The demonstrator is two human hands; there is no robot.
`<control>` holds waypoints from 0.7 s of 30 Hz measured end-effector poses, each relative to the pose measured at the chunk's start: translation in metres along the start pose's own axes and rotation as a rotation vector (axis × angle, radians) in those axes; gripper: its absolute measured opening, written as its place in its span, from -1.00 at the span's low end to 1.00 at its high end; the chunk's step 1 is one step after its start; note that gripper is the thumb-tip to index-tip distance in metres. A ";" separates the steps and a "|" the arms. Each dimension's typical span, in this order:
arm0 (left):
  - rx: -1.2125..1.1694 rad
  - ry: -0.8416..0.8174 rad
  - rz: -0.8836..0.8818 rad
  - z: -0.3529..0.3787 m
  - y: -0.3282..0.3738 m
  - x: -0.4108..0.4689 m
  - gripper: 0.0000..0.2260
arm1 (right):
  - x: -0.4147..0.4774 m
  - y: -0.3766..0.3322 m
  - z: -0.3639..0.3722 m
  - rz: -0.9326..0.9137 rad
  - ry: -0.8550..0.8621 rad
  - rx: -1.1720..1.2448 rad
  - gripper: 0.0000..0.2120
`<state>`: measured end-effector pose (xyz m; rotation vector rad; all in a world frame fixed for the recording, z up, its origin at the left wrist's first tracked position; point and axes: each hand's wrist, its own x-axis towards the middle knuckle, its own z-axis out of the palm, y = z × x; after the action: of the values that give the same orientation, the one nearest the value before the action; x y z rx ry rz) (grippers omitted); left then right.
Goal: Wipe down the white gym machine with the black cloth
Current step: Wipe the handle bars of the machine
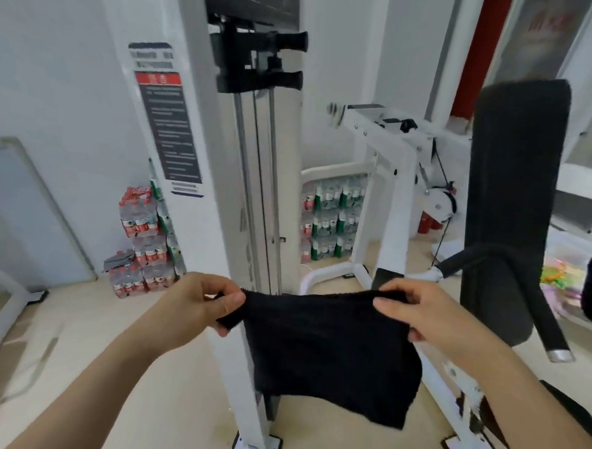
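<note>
Left hand (199,305) and right hand (423,317) pinch the black cloth's (325,356) upper corners; white gym machine (255,194) stands directly behind both hands.

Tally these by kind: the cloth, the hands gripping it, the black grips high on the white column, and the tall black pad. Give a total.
Black cloth: 1
Hands gripping it, left hand and right hand: 2
Black grips: 2
Tall black pad: 1
Total: 6
</note>
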<state>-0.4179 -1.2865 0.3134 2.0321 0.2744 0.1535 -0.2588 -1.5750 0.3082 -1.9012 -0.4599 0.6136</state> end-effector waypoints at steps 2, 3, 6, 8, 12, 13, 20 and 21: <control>-0.021 -0.117 -0.050 0.021 0.010 0.005 -0.75 | 0.008 0.002 -0.028 -0.014 0.057 0.042 -0.93; -0.044 -0.166 -0.068 0.031 0.015 0.009 -0.79 | 0.012 0.002 -0.041 -0.034 0.080 0.075 -0.91; -0.203 -0.224 -0.094 0.058 0.030 0.023 -0.87 | 0.029 -0.004 -0.071 -0.077 0.112 0.236 -0.88; -0.401 -0.188 -0.113 0.072 0.039 0.037 -0.81 | 0.046 -0.018 -0.090 -0.113 0.116 0.300 -0.89; -0.568 0.107 -0.006 0.096 0.065 0.080 -0.73 | 0.093 -0.063 -0.125 -0.328 0.206 0.259 -0.94; -0.523 0.171 0.053 0.098 0.072 0.096 -0.70 | 0.106 -0.078 -0.133 -0.392 0.245 0.248 -0.94; -0.244 0.727 0.382 0.085 0.122 0.188 -0.68 | 0.180 -0.153 -0.166 -0.727 0.421 0.087 -0.84; -0.254 0.720 0.366 0.090 0.121 0.191 -0.66 | 0.187 -0.147 -0.170 -0.712 0.405 0.109 -0.83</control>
<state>-0.1977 -1.3681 0.3776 1.6899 0.3022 1.1000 -0.0125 -1.5352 0.4609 -1.5544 -0.7606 -0.2073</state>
